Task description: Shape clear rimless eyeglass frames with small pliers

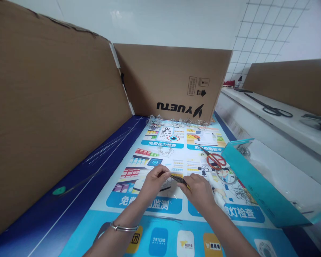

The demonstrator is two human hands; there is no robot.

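My right hand (199,187) is wrapped round a pair of pliers (179,179) with dark narrow jaws and a bit of yellow handle showing. The jaws point left, toward my left hand (156,180). Thumb and forefinger of that hand are pinched together right at the plier tips; what lies between them is too small to make out. Below the hands, several thin wires (164,217) rest on the printed sheet (96,214). Farther up the sheet sits a loose wire piece with small beads (166,151).
To the right lie red-handled scissors (216,161), a wire coil (226,176), tangled wire (242,194) and an open teal box (267,189). Wire pieces (176,122) line the back cardboard (173,82). Left are long wires (107,146) and a green-ended tool (59,191). Black scissors (275,110) lie on a ledge.
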